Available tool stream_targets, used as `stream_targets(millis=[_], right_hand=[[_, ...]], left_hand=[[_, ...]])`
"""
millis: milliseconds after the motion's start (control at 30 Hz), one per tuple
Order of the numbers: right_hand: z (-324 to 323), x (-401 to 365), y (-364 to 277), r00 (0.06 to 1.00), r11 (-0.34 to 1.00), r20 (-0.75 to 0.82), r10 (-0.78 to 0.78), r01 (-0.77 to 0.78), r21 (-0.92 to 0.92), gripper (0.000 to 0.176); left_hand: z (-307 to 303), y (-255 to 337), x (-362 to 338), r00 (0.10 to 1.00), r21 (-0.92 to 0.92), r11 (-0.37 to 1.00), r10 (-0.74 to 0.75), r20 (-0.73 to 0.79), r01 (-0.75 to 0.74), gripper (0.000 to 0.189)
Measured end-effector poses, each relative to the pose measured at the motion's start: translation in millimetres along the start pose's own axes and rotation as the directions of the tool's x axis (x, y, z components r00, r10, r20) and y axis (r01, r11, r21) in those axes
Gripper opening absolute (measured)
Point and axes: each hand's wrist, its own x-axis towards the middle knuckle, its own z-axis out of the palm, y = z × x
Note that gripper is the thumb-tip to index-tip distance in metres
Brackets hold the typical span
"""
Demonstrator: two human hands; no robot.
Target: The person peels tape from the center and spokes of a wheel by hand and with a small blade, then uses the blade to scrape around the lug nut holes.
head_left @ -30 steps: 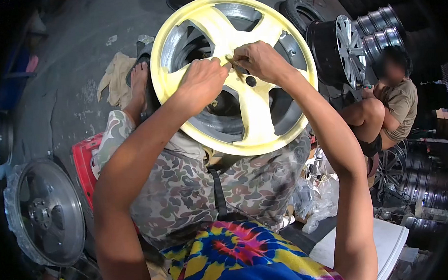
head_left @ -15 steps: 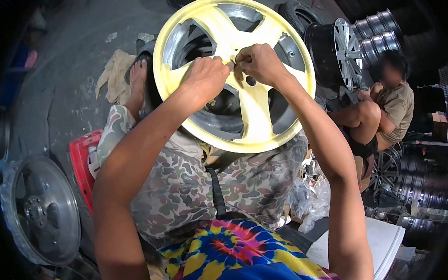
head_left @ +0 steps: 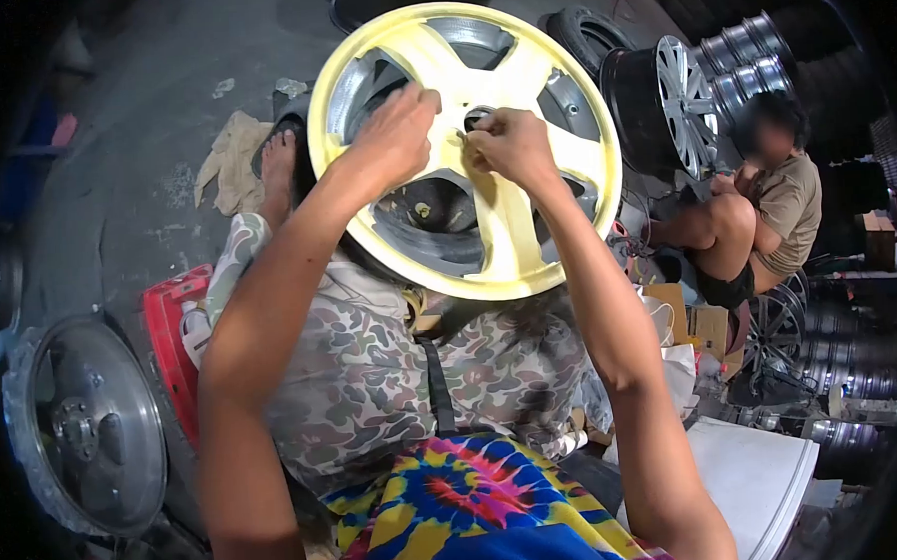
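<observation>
A pale yellow wheel rim (head_left: 508, 239) with broad spokes lies tilted in front of my knees. My right hand (head_left: 511, 149) is at its hub, just below the round centre hole. The thumb and fingers there are pinched together, and whatever small thing they may hold is hidden. Over the spokes to the left of the hub is my left hand (head_left: 399, 137), its fingers smeared by motion, so their grip does not show. Through the gaps between the spokes I see the grey inner barrel and a dark thing under the rim.
A person (head_left: 780, 200) sits at the right beside a black rim with silver spokes (head_left: 685, 104). Stacked metal rims (head_left: 748, 42) stand behind. On the left are a clear-wrapped wheel (head_left: 90, 426), a red container (head_left: 171, 342) and a cloth (head_left: 235, 164). A white panel (head_left: 742, 477) lies lower right.
My left hand has moved left, away from the hub. My right hand has shifted slightly down, uncovering the centre hole. The rim appears turned slightly.
</observation>
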Motion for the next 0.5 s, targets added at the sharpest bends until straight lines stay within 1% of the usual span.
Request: stream_targets(millis=[33,100,133,167,200,233,267,300,367,400,433,500], right_hand=[[-9.9,-22.5,-13.0,1.0,0.99,-0.026,0.009,-0.005,0.142,0.022],[-26.1,-44.1,-7.4,0.994,0.98,-0.099,0.037,-0.017,0.197,0.023],[-34.6,-52.2,0.2,0.989,0.974,-0.138,0.052,-0.02,0.224,0.025],[-41.3,-58.2,11.2,0.982,0.968,-0.178,0.065,-0.019,0.252,0.027],[-45.2,-64.4,24.4,0.97,0.926,-0.226,0.093,-0.001,0.377,0.029],[-50.0,-67.8,41.7,0.967,0.881,-0.236,0.098,0.026,0.472,0.032],[-55.3,-73.9,51.5,0.948,0.867,-0.293,0.128,0.037,0.498,0.033],[-60.2,-80.2,60.6,0.925,0.851,-0.346,0.159,0.049,0.522,0.035],[-66.3,-91.6,88.0,0.866,0.81,-0.454,0.209,0.107,0.576,0.036],[-67.6,-98.0,97.3,0.829,0.797,-0.507,0.236,0.134,0.589,0.033],[-69.5,-101.8,109.8,0.826,0.792,-0.508,0.244,0.132,0.596,0.033],[-71.7,-110.1,132.9,0.717,0.74,-0.628,0.301,0.24,0.629,0.026]], left_hand=[[-8.3,-7.3,0.1,1.0,0.011,1.0,-0.001,0.0,0.001,0.029],[-24.9,-14.7,2.5,0.995,-0.07,0.997,-0.037,-0.093,0.03,0.025],[-28.1,-18.0,7.1,0.986,-0.044,0.996,-0.087,-0.139,0.081,0.022],[-31.0,-22.2,9.7,0.987,-0.034,0.997,-0.076,-0.143,0.072,0.022],[-31.1,-30.3,10.5,0.98,-0.044,0.997,-0.076,-0.186,0.069,0.02],[-33.0,-34.1,11.8,0.97,-0.053,0.996,-0.077,-0.229,0.067,0.019],[-36.4,-32.1,12.9,0.967,-0.163,0.98,-0.15,-0.207,0.117,0.02],[-40.8,-28.9,13.2,0.967,-0.15,0.982,-0.144,-0.211,0.113,0.02],[-49.3,-20.2,12.2,0.955,-0.107,0.956,-0.282,-0.09,0.272,0.024],[-50.6,-18.0,12.0,0.954,-0.007,0.959,-0.282,-0.101,0.283,0.027],[-48.1,-21.9,13.6,0.956,0.001,0.96,-0.278,-0.094,0.279,0.027],[-36.4,-41.1,18.1,0.94,0.091,0.938,-0.327,-0.097,0.335,0.028]])
